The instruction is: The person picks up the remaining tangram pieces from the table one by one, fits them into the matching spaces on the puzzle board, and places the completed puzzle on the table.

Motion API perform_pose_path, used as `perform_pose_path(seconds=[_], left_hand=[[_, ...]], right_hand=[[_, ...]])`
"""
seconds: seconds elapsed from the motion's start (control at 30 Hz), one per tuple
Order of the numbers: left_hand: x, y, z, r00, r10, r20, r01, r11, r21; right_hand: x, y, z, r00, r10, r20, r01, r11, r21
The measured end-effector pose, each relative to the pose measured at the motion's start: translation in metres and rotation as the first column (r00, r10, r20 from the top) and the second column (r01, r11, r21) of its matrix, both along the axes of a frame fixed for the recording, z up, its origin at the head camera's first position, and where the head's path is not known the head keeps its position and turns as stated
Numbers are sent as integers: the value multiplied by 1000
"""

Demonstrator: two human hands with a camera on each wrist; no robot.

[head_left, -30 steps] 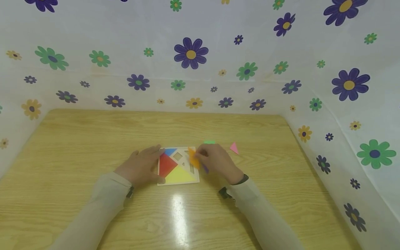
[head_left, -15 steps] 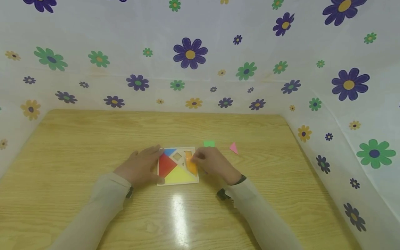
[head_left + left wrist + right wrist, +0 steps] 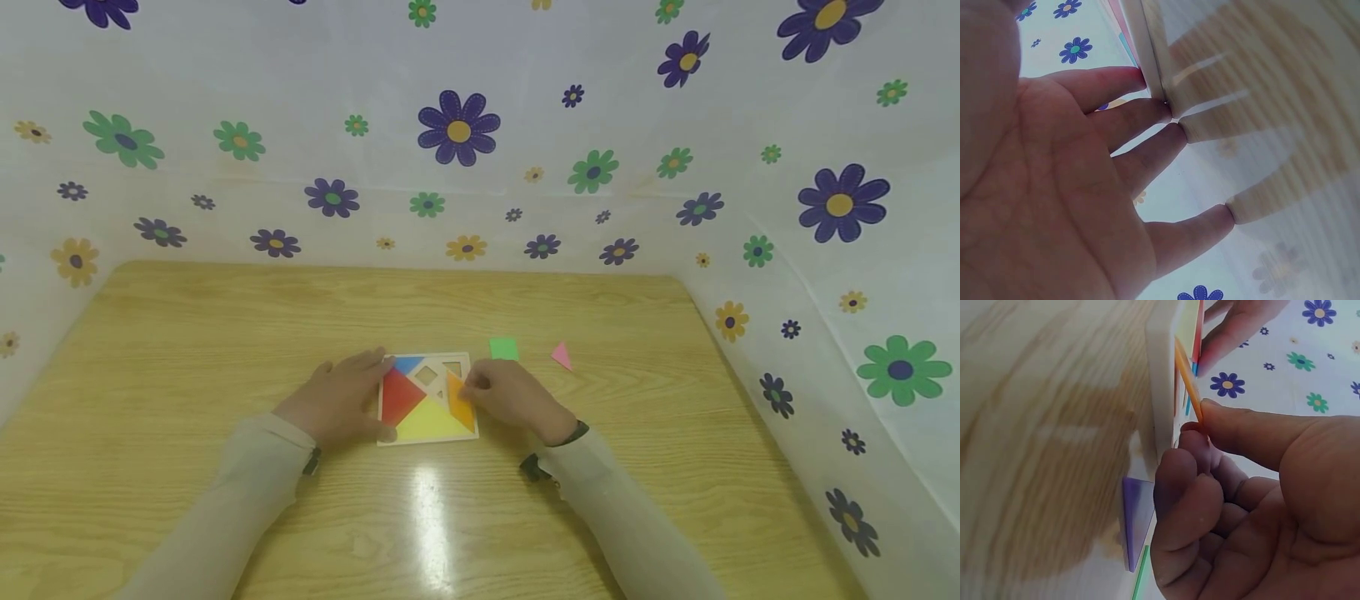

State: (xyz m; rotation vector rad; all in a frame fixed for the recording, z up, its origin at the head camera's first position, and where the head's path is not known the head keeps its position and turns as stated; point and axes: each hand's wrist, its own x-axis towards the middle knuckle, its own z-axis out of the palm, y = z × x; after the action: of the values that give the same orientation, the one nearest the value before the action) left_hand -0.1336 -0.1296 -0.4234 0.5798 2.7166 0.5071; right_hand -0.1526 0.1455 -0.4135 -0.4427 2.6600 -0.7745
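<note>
A tangram board (image 3: 427, 440) with a pale frame lies flat on the table, with a red piece (image 3: 400, 395), a yellow triangle (image 3: 431, 422) and a blue triangle (image 3: 407, 364) set in it. My left hand (image 3: 339, 398) rests against the board's left side, fingers straight; in the left wrist view their tips touch the tabletop. My right hand (image 3: 517, 398) pinches an orange parallelogram piece (image 3: 460, 402) between thumb and index finger over the right part of the board. In the right wrist view the orange piece (image 3: 1189, 381) is tilted, one end against the board.
A green square (image 3: 503, 348) and a pink triangle (image 3: 562, 356) lie on the table beyond my right hand. Beneath that hand is a purple triangle (image 3: 1138, 522), seen in the right wrist view. A flower-patterned sheet (image 3: 517, 125) surrounds the table's back and sides.
My right hand has brought the orange piece left and down onto the board, then shifted it slightly nearer. More of the green square shows. The left hand stays in place.
</note>
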Motion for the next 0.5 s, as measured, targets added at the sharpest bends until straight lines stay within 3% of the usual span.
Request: perform_pose_path(seconds=[0.5], left_hand=[[-1,-1,-3,999,-17,-44,17,1000,-7]], right_hand=[[3,-1,-1,1000,9,-8,-9,999,37]])
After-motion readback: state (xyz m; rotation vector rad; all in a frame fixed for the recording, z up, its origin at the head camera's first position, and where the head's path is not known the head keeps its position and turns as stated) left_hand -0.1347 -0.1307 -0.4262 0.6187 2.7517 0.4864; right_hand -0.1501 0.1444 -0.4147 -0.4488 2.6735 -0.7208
